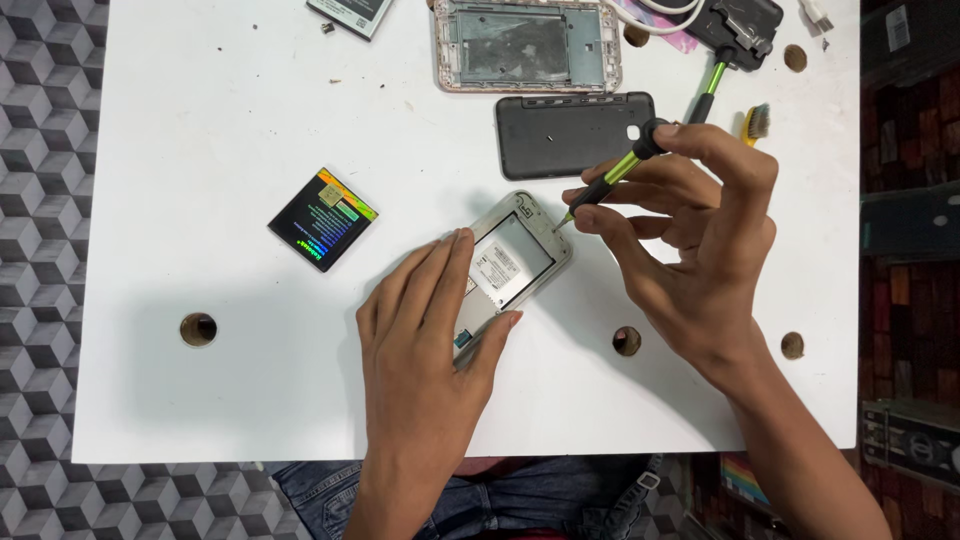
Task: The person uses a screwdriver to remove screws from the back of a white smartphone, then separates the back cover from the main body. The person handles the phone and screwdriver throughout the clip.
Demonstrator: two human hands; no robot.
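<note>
Fingers (640, 190) of the right hand (700, 270) are pinched shut around a green screwdriver (612, 176), its tip set on the open phone (510, 268). The phone is pressed flat by the left hand (425, 340) mid-table (200, 150). A black back cover (570, 135) and battery (322, 219) are seen nearby.

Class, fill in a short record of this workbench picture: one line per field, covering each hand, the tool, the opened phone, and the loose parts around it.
Left hand: left hand presses flat on the opened phone, holding it down.
Right hand: right hand grips a green-and-black screwdriver by its shaft.
Tool tip: at the phone's upper right corner.
Loose battery: black battery lies apart, left of the phone.
Back cover: dark cover lies above the phone.
Spare frame: metal frame near the table's far edge.
Surface: white table with round holes.
</note>
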